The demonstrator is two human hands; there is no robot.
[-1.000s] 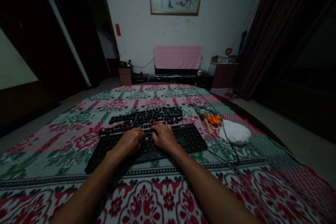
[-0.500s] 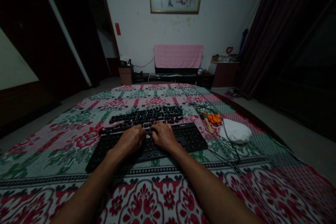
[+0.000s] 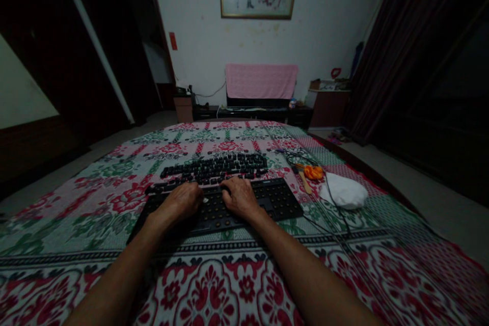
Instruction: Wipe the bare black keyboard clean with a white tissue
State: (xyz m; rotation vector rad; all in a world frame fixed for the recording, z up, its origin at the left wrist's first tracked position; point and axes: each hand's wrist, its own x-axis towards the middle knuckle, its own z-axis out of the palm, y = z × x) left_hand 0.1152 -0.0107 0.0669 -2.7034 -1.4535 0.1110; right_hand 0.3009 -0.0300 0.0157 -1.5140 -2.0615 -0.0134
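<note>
A black keyboard (image 3: pixel 280 198) with its keycaps off lies slightly aslant on the patterned cloth, rows of small round key seats showing. Over its left part is my left hand (image 3: pixel 183 199), fingers closed round a small white piece (image 3: pixel 205 200), perhaps tissue or cloth, of which only a bit shows. My right hand (image 3: pixel 240 196) grips the keyboard's far edge near the middle, fingers over the edge and thumb on the near side. Just behind the keyboard, loose black keycaps (image 3: pixel 217 165) lie in rows, the nearest ones close to my fingertips.
Right of the keyboard are a tool with a wooden handle (image 3: pixel 305 183), an orange bundle (image 3: pixel 313 172), a white cloth (image 3: pixel 346 191) and a black cable (image 3: pixel 336 206). The patterned cloth (image 3: pixel 208 285) covers the table. Beyond stands a low cabinet with a pink-covered screen (image 3: pixel 262 81).
My left hand has slid left along the keyboard, away from my right hand, with the small white piece. My right hand has stayed at the far edge. The view has shifted slightly.
</note>
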